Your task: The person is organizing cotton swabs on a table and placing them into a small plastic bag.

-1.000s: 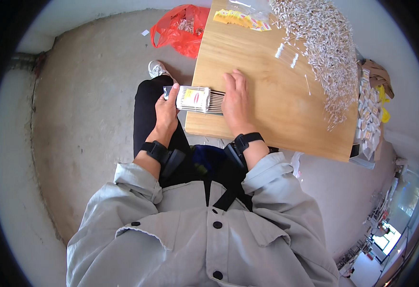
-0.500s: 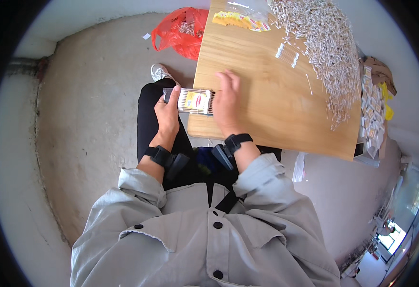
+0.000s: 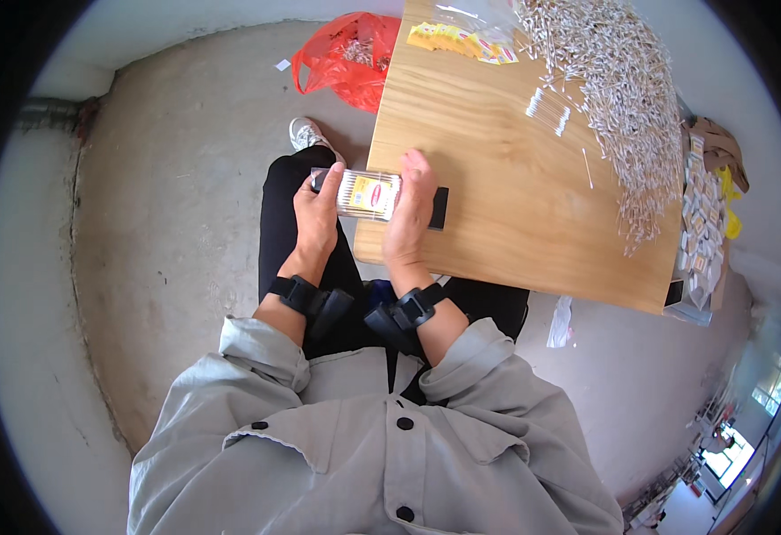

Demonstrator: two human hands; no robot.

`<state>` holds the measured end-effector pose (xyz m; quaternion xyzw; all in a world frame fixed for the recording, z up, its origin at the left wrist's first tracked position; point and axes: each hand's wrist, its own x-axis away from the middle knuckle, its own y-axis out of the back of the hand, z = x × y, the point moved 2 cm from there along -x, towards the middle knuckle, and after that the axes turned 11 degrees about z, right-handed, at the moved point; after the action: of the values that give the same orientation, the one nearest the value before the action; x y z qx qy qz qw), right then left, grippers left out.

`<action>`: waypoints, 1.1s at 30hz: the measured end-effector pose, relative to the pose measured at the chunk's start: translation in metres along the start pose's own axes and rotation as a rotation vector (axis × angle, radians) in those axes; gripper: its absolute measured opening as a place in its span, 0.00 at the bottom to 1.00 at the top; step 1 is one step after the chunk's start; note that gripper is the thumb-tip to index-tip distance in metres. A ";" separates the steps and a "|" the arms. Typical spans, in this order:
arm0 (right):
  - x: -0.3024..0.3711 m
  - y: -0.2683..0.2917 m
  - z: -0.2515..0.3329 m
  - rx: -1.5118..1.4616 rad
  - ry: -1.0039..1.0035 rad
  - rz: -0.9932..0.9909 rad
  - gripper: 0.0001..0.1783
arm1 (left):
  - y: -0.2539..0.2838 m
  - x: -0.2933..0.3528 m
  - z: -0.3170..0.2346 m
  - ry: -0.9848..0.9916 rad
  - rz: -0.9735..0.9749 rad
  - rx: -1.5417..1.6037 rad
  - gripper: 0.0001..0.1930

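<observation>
A clear pack of cotton swabs (image 3: 370, 194) with a yellow and white label lies level between my hands, over the table's near left corner. My left hand (image 3: 317, 217) is closed on its left end, with the thumb along the top edge. At the opposite end my right hand (image 3: 411, 209) is cupped against the pack, fingers together and pointing away from me; its thumb is hidden. A flat black object (image 3: 439, 208) lies on the wooden table (image 3: 488, 178), partly covered by the right hand.
A large heap of loose cotton swabs (image 3: 618, 98) covers the table's right side. Beside it lie a small row of swabs (image 3: 548, 111) and a single swab (image 3: 587, 168). Yellow labels (image 3: 462, 42) sit at the far edge. A red plastic bag (image 3: 341, 67) stands left; packed boxes (image 3: 701, 223) stand right.
My right hand has come in from the right and now rests against the pack's right end. The black object on the table has come into sight. The view has shifted slightly.
</observation>
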<state>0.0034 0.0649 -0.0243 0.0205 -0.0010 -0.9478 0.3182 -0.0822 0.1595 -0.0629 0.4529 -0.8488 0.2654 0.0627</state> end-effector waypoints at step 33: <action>0.000 -0.008 0.000 -0.020 -0.035 0.108 0.30 | -0.017 0.048 -0.017 0.238 -0.030 0.328 0.09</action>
<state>-0.0015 0.0717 -0.0243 0.0005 0.0019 -0.9294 0.3691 -0.0981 0.1251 -0.0255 0.4351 -0.7740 0.4508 0.0919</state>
